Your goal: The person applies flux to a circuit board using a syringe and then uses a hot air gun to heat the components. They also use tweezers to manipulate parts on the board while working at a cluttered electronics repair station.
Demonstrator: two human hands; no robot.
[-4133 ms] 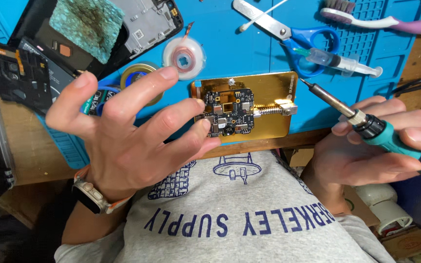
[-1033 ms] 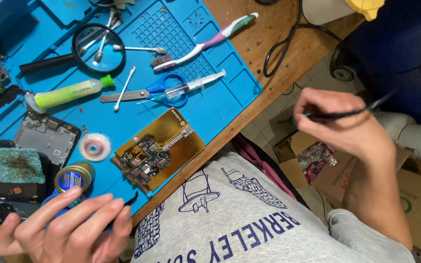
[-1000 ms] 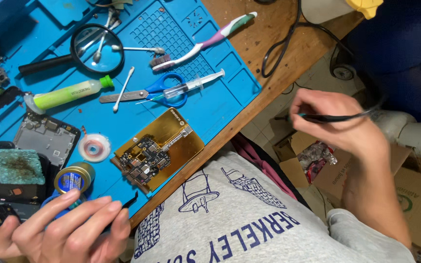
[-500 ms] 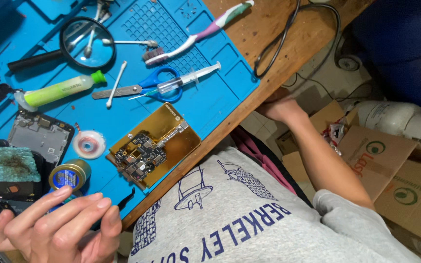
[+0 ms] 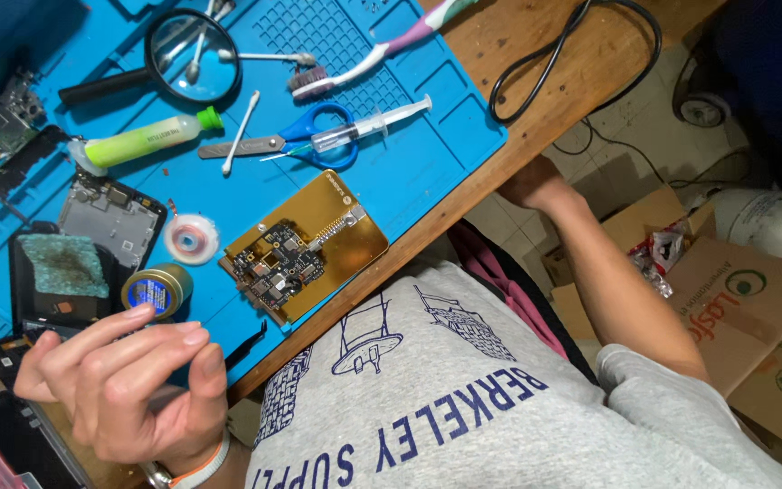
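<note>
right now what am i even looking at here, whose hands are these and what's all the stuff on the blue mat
This is one picture from a camera worn on a person's head, looking down past their grey shirt at a wooden workbench. No machine is involved, only two bare hands.

The left hand hovers over the near edge of the blue mat, fingers loosely curled, holding nothing I can see. The right hand reaches under the table edge, so its grip is hidden.

On the mat: a circuit board clamped on a gold plate, a small round tin, a reel of braid, blue scissors, a syringe, a green tube, a magnifying glass, a toothbrush and a dirty sponge.
</note>
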